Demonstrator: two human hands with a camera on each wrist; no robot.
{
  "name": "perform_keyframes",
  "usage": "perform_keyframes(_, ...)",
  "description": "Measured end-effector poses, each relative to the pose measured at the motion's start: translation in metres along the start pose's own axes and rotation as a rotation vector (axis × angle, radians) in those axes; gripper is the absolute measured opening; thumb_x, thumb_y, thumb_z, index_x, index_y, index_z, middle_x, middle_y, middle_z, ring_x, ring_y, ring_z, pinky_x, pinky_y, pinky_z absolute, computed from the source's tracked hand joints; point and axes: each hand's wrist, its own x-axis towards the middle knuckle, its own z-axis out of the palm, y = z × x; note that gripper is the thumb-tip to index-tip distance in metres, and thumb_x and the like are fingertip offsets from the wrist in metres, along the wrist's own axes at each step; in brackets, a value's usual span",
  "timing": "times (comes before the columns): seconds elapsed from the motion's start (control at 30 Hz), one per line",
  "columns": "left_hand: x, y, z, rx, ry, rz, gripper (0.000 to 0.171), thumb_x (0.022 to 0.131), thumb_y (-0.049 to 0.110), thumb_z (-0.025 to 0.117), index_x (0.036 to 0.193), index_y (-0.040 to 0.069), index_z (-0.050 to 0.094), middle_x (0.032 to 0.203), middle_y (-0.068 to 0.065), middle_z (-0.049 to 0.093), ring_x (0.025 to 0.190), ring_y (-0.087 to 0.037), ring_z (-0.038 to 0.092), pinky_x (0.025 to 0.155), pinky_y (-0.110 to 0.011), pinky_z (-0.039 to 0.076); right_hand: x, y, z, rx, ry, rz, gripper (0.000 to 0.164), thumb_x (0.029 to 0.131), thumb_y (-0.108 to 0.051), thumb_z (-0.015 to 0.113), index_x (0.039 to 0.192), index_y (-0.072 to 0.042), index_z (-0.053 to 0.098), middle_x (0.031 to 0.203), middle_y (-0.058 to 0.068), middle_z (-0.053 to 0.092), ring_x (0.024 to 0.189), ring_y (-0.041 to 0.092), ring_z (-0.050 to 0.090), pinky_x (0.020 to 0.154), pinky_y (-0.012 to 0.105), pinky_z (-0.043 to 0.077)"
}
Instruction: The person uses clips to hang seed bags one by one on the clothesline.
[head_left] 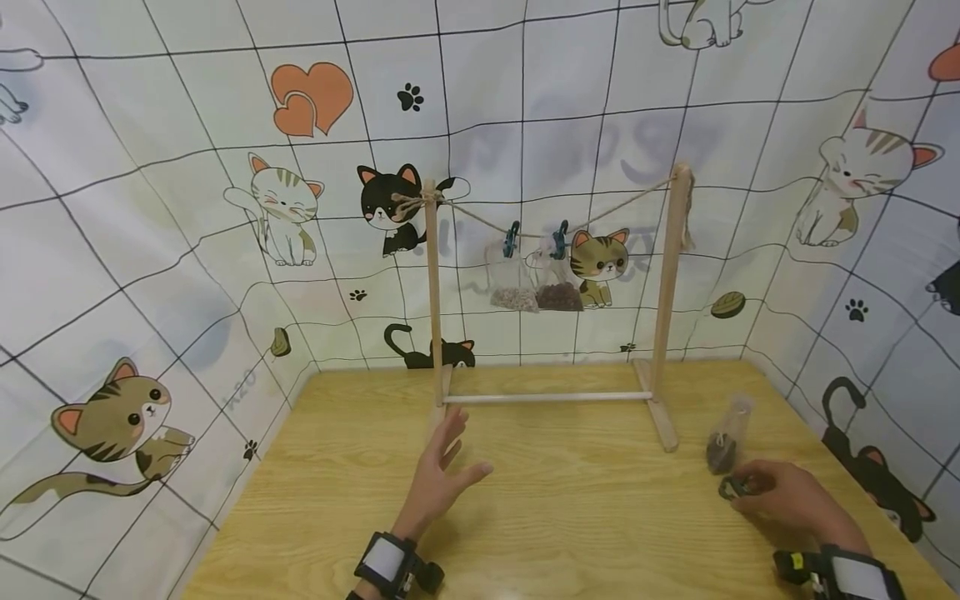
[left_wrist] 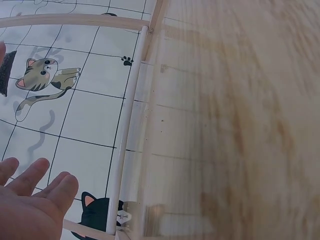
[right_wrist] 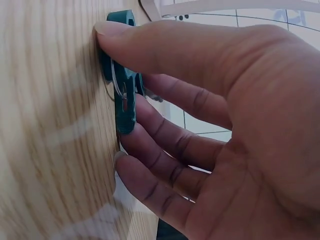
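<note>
Clip is pinched between thumb and fingers of right hand, at table, just beside bag. Left hand is held empty, fingers extended, near frame. 2 bags are hung from cord by 2 clips.

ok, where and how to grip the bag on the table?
Pinch the bag by its clear end, thumb against fingers: the dark contents bunch at the other end, so this one looks slack. Probably come from above, on the right, since the stand's foot sits to its left. Hard to tell whether it stands or lies.
</note>
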Motion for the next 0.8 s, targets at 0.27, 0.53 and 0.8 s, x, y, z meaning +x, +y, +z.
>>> perform_keyframes(0.27, 0.001, 0.002, 0.002, 0.014, -0.012, 0.015, 0.096, 0.088, 0.023, 0.083, 0.162, 0.034, 0.022, 0.168, -0.006, 0.032, 0.155, -0.028, 0.032, 0.126, -0.045, 0.032, 0.001, -0.005, 0.004, -0.002, 0.028, -0.038, 0.069, 0.074, -0.049, 0.089, 0.123, -0.004, 0.069, 0.113, 0.020, 0.071, 0.102, 0.035, 0.067, 0.082, 0.055, 0.057)
perform_keyframes(0.53, 0.001, 0.006, 0.006, 0.019, -0.026, 0.009, 0.092, 0.089, 0.025, 0.082, 0.162, 0.031, 0.025, 0.167, -0.007, 0.034, 0.154, -0.033, 0.033, 0.125, -0.049, 0.034, -0.003, -0.034, 0.005, 0.040, 0.071, -0.031, 0.071, 0.077, -0.047, 0.087, 0.128, -0.002, 0.067, 0.118, 0.022, 0.069, 0.103, 0.032, 0.067, 0.082, 0.051, 0.058)
perform_keyframes(0.8, 0.004, 0.014, 0.016, -0.034, -0.038, -0.019, 0.082, 0.090, 0.026, 0.081, 0.157, 0.034, 0.034, 0.161, -0.002, 0.042, 0.150, -0.028, 0.041, 0.123, -0.044, 0.038, -0.011, -0.073, 0.010, 0.058, 0.187, -0.205, 0.055, 0.082, -0.039, 0.086, 0.124, -0.007, 0.070, 0.111, 0.010, 0.071, 0.097, 0.022, 0.064, 0.076, 0.036, 0.056)
